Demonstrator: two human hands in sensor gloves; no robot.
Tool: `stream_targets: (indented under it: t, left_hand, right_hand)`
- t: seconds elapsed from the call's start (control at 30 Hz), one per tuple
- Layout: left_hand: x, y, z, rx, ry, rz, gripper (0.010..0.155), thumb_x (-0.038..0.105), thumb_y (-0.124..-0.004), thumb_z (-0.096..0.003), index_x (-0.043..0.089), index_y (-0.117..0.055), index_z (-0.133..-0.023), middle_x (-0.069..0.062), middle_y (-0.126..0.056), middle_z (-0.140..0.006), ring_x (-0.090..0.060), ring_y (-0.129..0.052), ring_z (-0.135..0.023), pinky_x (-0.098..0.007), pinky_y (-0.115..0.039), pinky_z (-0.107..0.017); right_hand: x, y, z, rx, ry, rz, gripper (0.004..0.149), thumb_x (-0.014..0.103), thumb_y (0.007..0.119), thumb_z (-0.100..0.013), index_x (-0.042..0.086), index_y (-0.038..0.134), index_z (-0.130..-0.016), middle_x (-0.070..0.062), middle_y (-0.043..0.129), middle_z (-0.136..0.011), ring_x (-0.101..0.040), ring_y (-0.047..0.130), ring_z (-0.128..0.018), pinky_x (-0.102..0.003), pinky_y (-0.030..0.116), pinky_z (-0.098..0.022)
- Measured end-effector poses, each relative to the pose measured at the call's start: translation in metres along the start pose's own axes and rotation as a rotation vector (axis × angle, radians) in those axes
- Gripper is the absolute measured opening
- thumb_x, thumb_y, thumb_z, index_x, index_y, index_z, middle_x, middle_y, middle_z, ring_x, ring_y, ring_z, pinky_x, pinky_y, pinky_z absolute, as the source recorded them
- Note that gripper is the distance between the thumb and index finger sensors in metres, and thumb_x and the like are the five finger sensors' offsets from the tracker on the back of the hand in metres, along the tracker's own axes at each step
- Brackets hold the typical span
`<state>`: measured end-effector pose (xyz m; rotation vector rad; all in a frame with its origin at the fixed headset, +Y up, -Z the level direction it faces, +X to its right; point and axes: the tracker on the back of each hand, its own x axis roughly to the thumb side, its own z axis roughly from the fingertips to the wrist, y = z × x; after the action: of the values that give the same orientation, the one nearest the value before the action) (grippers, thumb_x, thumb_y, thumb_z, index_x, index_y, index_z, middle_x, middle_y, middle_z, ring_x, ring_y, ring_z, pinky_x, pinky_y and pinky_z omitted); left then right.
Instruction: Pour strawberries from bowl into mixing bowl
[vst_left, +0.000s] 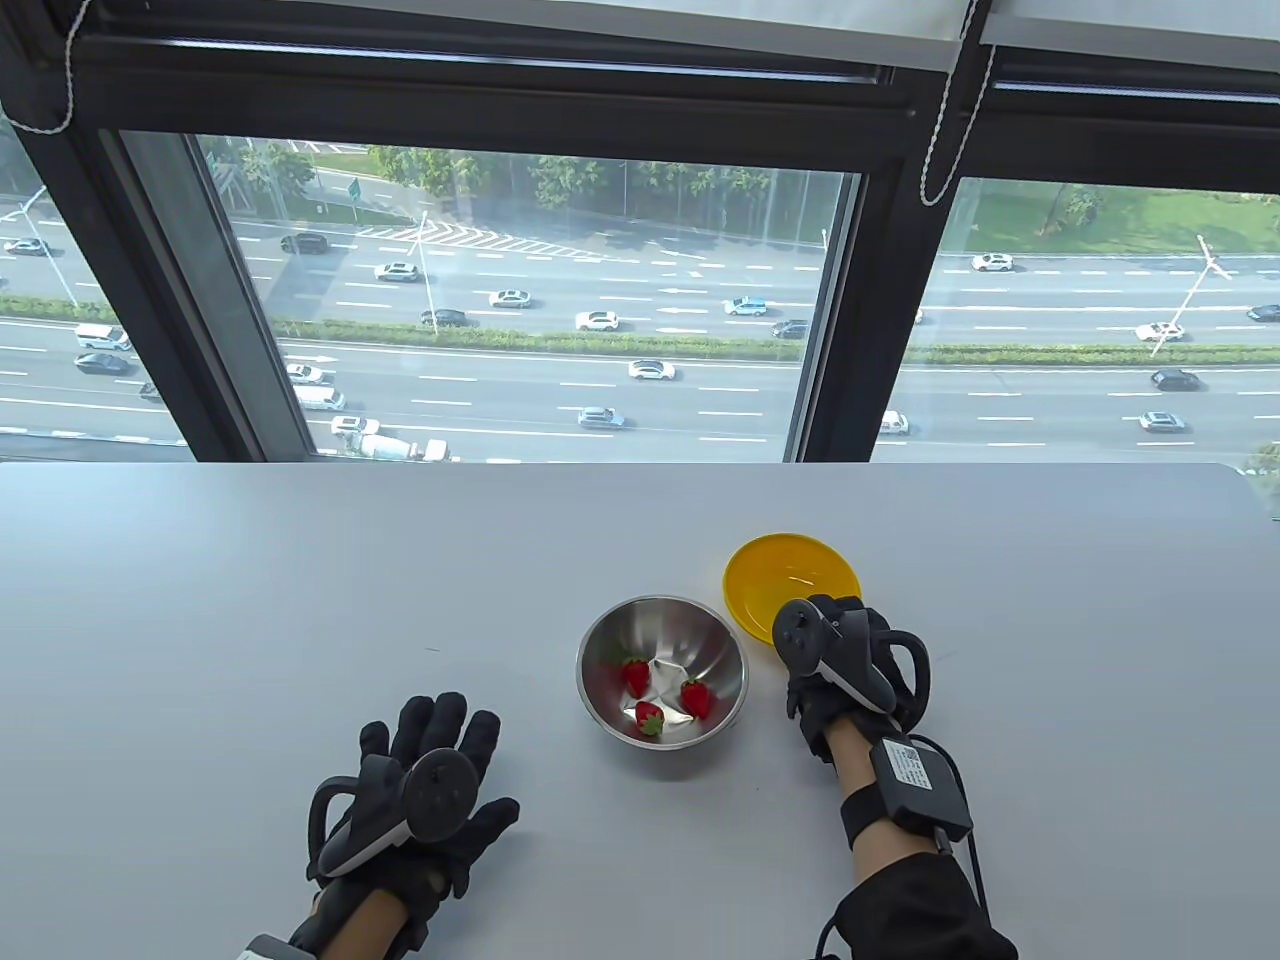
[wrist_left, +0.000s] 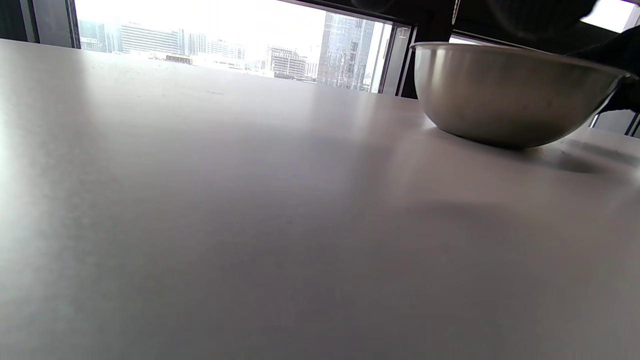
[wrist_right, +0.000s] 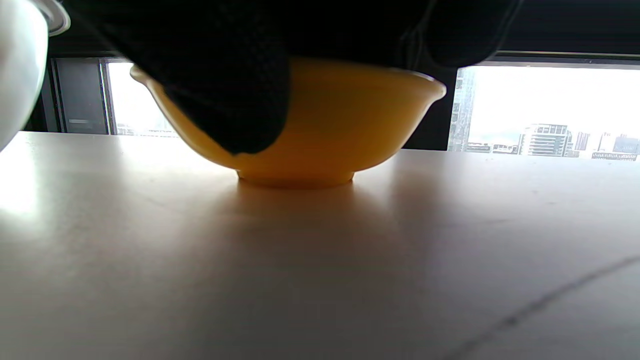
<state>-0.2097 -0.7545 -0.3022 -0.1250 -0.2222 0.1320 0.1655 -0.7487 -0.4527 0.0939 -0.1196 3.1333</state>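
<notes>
At bench (vst_left: 300, 560) centre: steel mixing bowl (vst_left: 662, 686) holds 3 strawberries (vst_left: 637, 677). At its 2 o'clock, yellow plastic bowl (vst_left: 790, 582), upright, right hand (vst_left: 835, 665) gripping near rim. Likely light, stiff, slippery. Left hand (vst_left: 420, 790) flat, released.

A smooth pale grey table (vst_left: 300, 600) stands against a tall black-framed window (vst_left: 870, 300); a white beaded blind cord (vst_left: 945, 120) hangs there. Outside, apparently far below, runs a multi-lane road in daylight.

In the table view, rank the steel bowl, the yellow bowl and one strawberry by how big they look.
1. Steel bowl, largest.
2. Yellow bowl, slightly smaller, though it sits farther off and the right hand hides its near edge.
3. Strawberry, clearly smallest.
</notes>
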Motion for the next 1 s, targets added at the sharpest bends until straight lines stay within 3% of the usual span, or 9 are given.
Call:
stream_targets:
  t: [0.17, 0.5, 1.0]
  left_hand:
    - [0.0, 0.0, 0.0, 0.003, -0.001, 0.002, 0.087, 0.068, -0.064, -0.0407, 0.03, -0.03, -0.111, -0.008, -0.013, -0.12, -0.043, -0.017, -0.111, -0.073, -0.014, -0.07]
    - [0.0, 0.001, 0.0, 0.019, -0.008, 0.002, 0.087, 0.068, -0.063, -0.0408, 0.03, -0.03, -0.111, -0.008, -0.013, -0.12, -0.043, -0.017, -0.111, -0.073, -0.014, -0.07]
    - [0.001, 0.002, 0.001, 0.049, -0.023, 0.005, 0.087, 0.068, -0.064, -0.0407, 0.029, -0.03, -0.111, -0.008, -0.013, -0.12, -0.043, -0.017, -0.111, -0.073, -0.014, -0.07]
  right_hand:
    - [0.001, -0.005, 0.004, 0.013, -0.036, -0.009, 0.063, 0.035, 0.095, -0.034, 0.029, 0.069, -0.091, -0.003, 0.066, -0.102, -0.033, 0.063, -0.097, -0.064, 0.051, -0.072]
    - [-0.008, -0.025, 0.022, 0.024, -0.088, -0.036, 0.076, 0.049, 0.089, -0.036, 0.028, 0.055, -0.1, -0.006, 0.045, -0.112, -0.038, 0.047, -0.106, -0.071, 0.038, -0.073]
    - [-0.012, -0.063, 0.07, -0.002, -0.122, -0.187, 0.087, 0.066, 0.071, -0.037, 0.029, 0.036, -0.107, -0.007, 0.022, -0.117, -0.042, 0.027, -0.109, -0.074, 0.026, -0.072]
